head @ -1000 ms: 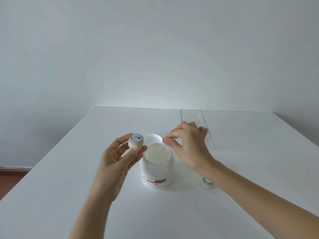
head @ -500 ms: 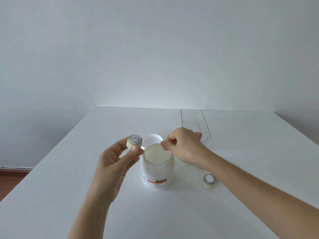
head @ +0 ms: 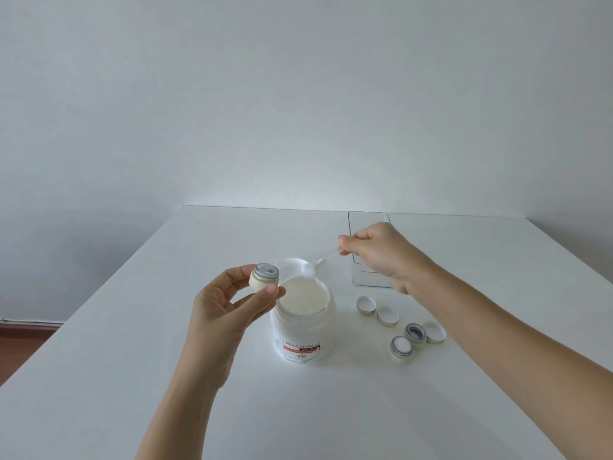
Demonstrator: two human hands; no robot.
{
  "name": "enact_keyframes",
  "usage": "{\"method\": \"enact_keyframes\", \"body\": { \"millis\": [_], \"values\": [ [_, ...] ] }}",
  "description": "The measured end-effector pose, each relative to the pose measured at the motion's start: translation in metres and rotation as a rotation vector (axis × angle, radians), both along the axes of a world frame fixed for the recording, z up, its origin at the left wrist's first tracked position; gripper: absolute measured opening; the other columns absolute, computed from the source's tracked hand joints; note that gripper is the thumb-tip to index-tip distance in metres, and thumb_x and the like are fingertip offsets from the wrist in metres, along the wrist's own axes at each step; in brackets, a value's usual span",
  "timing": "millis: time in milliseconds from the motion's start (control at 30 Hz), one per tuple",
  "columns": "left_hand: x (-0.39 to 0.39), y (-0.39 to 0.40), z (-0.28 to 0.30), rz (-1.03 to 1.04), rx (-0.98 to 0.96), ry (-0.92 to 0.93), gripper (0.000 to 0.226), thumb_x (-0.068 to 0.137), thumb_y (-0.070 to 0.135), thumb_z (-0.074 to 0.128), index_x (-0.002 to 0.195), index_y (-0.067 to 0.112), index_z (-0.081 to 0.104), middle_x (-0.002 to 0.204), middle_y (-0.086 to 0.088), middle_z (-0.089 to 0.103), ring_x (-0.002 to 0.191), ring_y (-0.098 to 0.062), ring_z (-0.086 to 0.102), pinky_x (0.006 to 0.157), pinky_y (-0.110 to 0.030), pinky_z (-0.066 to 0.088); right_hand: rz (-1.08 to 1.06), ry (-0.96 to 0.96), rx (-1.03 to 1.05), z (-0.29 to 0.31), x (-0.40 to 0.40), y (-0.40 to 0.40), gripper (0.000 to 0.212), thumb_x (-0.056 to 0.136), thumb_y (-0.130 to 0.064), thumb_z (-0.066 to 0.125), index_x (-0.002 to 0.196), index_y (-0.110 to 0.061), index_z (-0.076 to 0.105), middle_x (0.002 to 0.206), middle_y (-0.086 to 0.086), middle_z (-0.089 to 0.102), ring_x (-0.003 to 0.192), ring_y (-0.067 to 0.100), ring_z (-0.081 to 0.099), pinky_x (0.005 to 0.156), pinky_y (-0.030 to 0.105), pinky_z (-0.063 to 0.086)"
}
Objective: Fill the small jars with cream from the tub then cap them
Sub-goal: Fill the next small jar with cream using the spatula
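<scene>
An open white cream tub (head: 303, 330) stands mid-table, its surface of cream exposed. My left hand (head: 229, 307) holds a small cream-coloured jar (head: 264, 276) between thumb and fingers, just left of the tub's rim. My right hand (head: 378, 254) pinches a small clear spatula (head: 323, 260) whose tip carries a dab of cream above the tub's far rim. To the right on the table sit a filled small jar (head: 402, 349), a small jar with a dark inside (head: 415, 335), and three loose caps (head: 366, 305), (head: 387, 316), (head: 435, 332).
The tub's white lid (head: 292, 264) lies behind the tub. A clear plastic holder (head: 368, 247) stands behind my right hand. The white table (head: 132, 376) ends at a wall; floor shows past its left edge.
My right hand rose out of the tub, lifting the spatula with cream up and to the right. The caps and second jar it hid came into view. My left hand kept its jar.
</scene>
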State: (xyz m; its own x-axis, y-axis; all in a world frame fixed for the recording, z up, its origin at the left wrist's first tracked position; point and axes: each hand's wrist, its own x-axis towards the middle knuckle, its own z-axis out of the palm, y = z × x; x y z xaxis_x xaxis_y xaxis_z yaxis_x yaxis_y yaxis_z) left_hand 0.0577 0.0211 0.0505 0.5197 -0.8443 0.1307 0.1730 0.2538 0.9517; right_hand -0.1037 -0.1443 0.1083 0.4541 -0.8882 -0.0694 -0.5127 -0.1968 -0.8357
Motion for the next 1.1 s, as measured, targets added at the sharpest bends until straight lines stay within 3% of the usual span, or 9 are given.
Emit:
{"method": "enact_keyframes", "body": {
  "millis": [100, 267, 367, 500, 567, 633, 733, 900, 1100],
  "values": [
    [-0.004, -0.002, 0.002, -0.003, 0.021, -0.015, 0.046, 0.06, 0.021, 0.092, 0.1, 0.01, 0.071, 0.099, -0.004, 0.078, 0.093, -0.027, 0.076, 0.084, -0.03, 0.06, 0.005, -0.068, 0.037, 0.01, 0.0, -0.004, 0.025, 0.091, -0.035, 0.059, 0.073, -0.021, 0.07, 0.113, 0.006, 0.067, 0.113, 0.019, 0.056, 0.085, 0.029, 0.038],
    [-0.012, -0.008, 0.005, -0.037, 0.036, -0.01, 0.044, 0.059, 0.021, 0.089, 0.098, 0.012, 0.072, 0.101, -0.006, 0.078, 0.095, -0.03, 0.075, 0.086, -0.034, 0.059, -0.002, -0.114, 0.027, 0.023, 0.003, 0.0, 0.026, 0.09, -0.035, 0.059, 0.073, -0.021, 0.071, 0.109, 0.003, 0.067, 0.112, 0.02, 0.056, 0.086, 0.03, 0.038],
    [-0.016, -0.009, 0.008, -0.066, 0.02, 0.032, 0.043, 0.062, 0.015, 0.092, 0.1, 0.009, 0.071, 0.1, -0.011, 0.078, 0.095, -0.03, 0.075, 0.078, -0.026, 0.06, -0.007, -0.149, -0.042, 0.024, 0.008, 0.011, 0.027, 0.092, -0.033, 0.057, 0.071, -0.021, 0.07, 0.086, -0.009, 0.067, 0.107, 0.021, 0.059, 0.091, 0.033, 0.042],
    [-0.018, -0.01, 0.01, -0.08, 0.007, 0.069, 0.053, 0.059, 0.021, 0.088, 0.104, 0.003, 0.069, 0.101, -0.014, 0.077, 0.093, -0.028, 0.076, 0.074, -0.023, 0.058, -0.019, -0.162, -0.226, 0.016, 0.01, 0.027, 0.032, 0.095, -0.034, 0.053, 0.073, -0.018, 0.071, 0.036, -0.022, 0.045, 0.051, 0.002, 0.046, 0.081, 0.037, 0.03],
    [-0.018, -0.01, 0.011, -0.088, 0.001, 0.087, 0.051, 0.06, 0.022, 0.085, 0.105, 0.002, 0.069, 0.102, -0.016, 0.077, 0.094, -0.028, 0.076, 0.074, -0.022, 0.058, -0.041, -0.171, -0.364, 0.013, 0.009, 0.035, 0.03, 0.095, -0.035, 0.053, 0.072, -0.022, 0.068, 0.038, -0.026, 0.046, 0.052, -0.007, 0.047, 0.076, 0.033, 0.027],
    [-0.018, -0.009, 0.011, -0.094, -0.005, 0.113, 0.051, 0.062, 0.023, 0.082, 0.106, 0.001, 0.069, 0.103, -0.018, 0.076, 0.094, -0.027, 0.076, 0.074, -0.022, 0.058, -0.036, -0.229, -0.528, 0.011, 0.007, 0.043, 0.026, 0.094, -0.034, 0.055, 0.072, -0.027, 0.066, 0.054, -0.028, 0.056, 0.067, -0.014, 0.049, 0.076, 0.031, 0.025],
    [-0.017, -0.01, 0.011, -0.097, -0.013, 0.148, 0.053, 0.062, 0.025, 0.082, 0.107, 0.0, 0.069, 0.102, -0.018, 0.076, 0.095, -0.027, 0.076, 0.073, -0.021, 0.057, -0.041, -0.327, -0.789, 0.005, 0.004, 0.051, 0.016, 0.09, -0.029, 0.062, 0.076, -0.027, 0.07, 0.077, -0.014, 0.06, 0.084, 0.005, 0.054, 0.082, 0.035, 0.027],
    [-0.015, -0.011, 0.011, -0.11, -0.022, 0.195, 0.053, 0.064, 0.026, 0.08, 0.108, -0.001, 0.069, 0.094, -0.015, 0.078, 0.096, -0.024, 0.076, 0.073, -0.02, 0.057, 0.007, -0.36, -1.275, -0.006, -0.005, 0.052, 0.011, 0.086, -0.024, 0.069, 0.078, -0.021, 0.076, 0.073, -0.005, 0.055, 0.073, 0.015, 0.05, 0.074, 0.04, 0.027],
    [-0.015, -0.011, 0.013, -0.105, -0.025, 0.215, 0.056, 0.063, 0.027, 0.08, 0.109, -0.002, 0.068, 0.094, -0.014, 0.078, 0.095, -0.023, 0.076, 0.073, -0.02, 0.057, 0.042, -0.364, -1.385, -0.014, -0.015, 0.048, 0.021, 0.091, -0.029, 0.062, 0.08, -0.022, 0.078, 0.072, -0.004, 0.058, 0.074, 0.016, 0.049, 0.073, 0.04, 0.024]
  ]
}}
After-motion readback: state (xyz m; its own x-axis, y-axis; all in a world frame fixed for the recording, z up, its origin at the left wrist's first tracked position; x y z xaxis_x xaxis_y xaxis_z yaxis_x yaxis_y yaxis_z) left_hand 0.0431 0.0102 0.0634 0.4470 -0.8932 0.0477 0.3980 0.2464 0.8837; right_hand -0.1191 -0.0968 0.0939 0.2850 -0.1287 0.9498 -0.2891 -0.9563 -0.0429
